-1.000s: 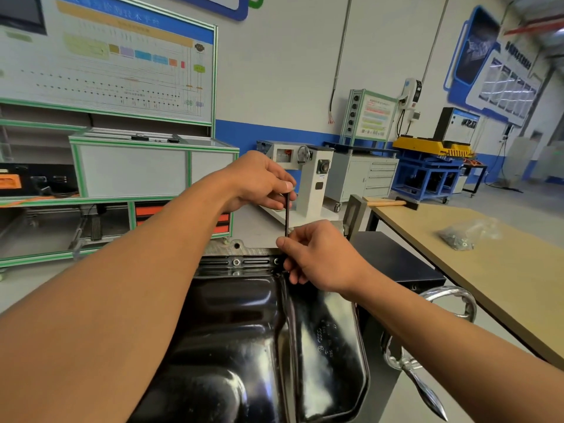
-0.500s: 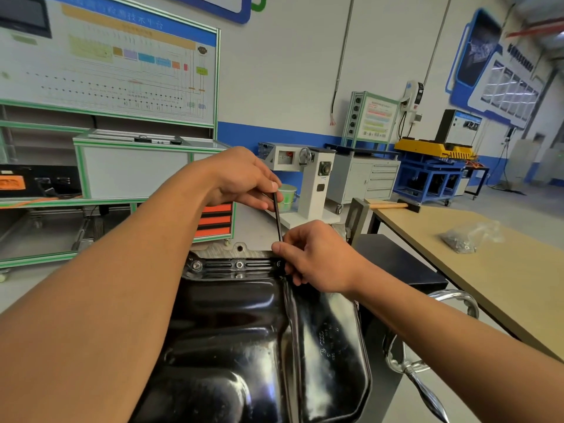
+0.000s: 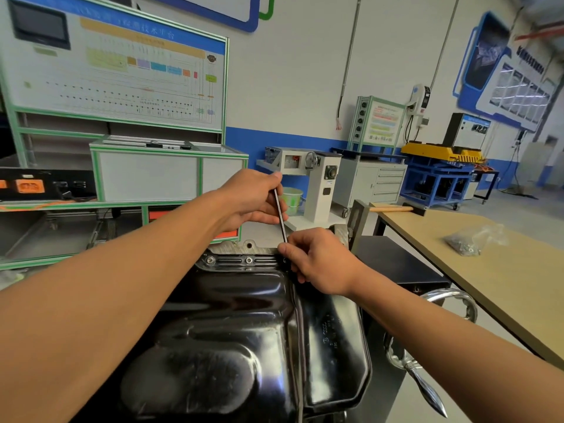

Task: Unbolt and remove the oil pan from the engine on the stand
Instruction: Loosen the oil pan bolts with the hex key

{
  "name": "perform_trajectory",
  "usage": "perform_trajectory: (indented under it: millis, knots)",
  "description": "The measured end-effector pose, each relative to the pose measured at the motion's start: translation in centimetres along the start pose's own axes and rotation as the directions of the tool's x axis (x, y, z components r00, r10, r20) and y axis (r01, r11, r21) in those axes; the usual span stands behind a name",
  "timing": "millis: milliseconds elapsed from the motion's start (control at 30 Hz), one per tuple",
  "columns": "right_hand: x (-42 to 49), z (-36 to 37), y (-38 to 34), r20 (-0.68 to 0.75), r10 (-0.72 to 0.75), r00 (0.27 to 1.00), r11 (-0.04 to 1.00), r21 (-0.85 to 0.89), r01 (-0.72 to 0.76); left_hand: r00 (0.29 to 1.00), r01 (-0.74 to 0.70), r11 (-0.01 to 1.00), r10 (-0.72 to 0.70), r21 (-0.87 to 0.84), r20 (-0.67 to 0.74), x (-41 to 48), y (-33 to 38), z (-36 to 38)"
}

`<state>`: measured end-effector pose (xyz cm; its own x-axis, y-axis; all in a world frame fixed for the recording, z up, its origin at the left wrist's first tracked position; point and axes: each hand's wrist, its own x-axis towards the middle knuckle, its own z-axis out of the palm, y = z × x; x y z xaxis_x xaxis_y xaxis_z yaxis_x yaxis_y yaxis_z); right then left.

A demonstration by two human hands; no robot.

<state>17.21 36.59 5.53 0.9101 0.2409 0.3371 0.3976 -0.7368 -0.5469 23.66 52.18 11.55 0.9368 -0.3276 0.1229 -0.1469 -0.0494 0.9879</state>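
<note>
Left hand (image 3: pixel 253 199) pinches key (image 3: pixel 280 213) top, above pan (image 3: pixel 244 331) far rim. Right hand (image 3: pixel 320 261) pinches key foot at pan's far-right corner; bolt there hidden. Pan sits on engine. Advice: hold key upright, seat tip fully, spin from top. Two bolts (image 3: pixel 248 260) in far rim not yet out.

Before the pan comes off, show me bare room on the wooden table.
The wooden table is bare between the hammer at its far end and the plastic bag, and from that bag to its near end. Crowded: the far rim of the oil pan, where the left hand and right hand hold the hex key.
</note>
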Motion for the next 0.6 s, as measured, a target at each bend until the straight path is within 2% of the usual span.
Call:
perform_trajectory:
  millis: [133,233,267,333,367,433,467,533,600]
  knots:
    - [0.2,-0.3,-0.4,0.049,0.000,0.999,0.999,-0.050,0.003,0.998,0.022,1.000,-0.023,-0.017,-0.051,-0.8,-0.1,-1.0]
    - [0.7,-0.7,-1.1,0.112,-0.053,0.992,0.978,-0.197,0.075,0.988,0.130,0.989,-0.136,-0.069,-0.079,-2.3,-1.0,-3.3]
    - [0.8,-0.9,-1.4,0.149,-0.061,0.987,0.967,-0.236,0.095,0.981,0.185,0.983,-0.186,-0.024,-0.058,-3.1,-1.4,-4.0]
    - [1.3,-1.5,-2.1,0.247,-0.044,0.968,0.953,-0.281,0.115,0.969,0.243,0.946,-0.245,0.217,-0.015,-4.6,-2.1,-5.0]
    - [1.5,-1.8,-2.5,0.294,-0.028,0.955,0.945,-0.304,0.121,0.971,0.222,0.907,-0.239,0.359,0.004,-5.3,-2.3,-5.0]
    - [1.9,-2.4,-3.2,0.366,-0.013,0.930,0.932,-0.333,0.144,0.987,0.088,0.783,-0.154,0.616,0.054,-5.9,-2.5,-4.7]
    - [2.2,-2.6,-3.6,0.398,-0.006,0.917,0.925,-0.346,0.157,0.990,0.008,0.689,-0.107,0.725,0.091,-6.0,-2.3,-4.5]
    - [2.5,-2.8,-4.1,0.451,0.010,0.893,0.904,-0.385,0.184,0.983,-0.091,0.532,-0.089,0.842,0.163,-6.1,-1.4,-4.3]
    - [2.6,-3.1,-4.2,0.480,0.020,0.877,0.892,-0.406,0.201,0.965,-0.104,0.486,-0.161,0.868,0.205,-6.0,-0.5,-4.4]
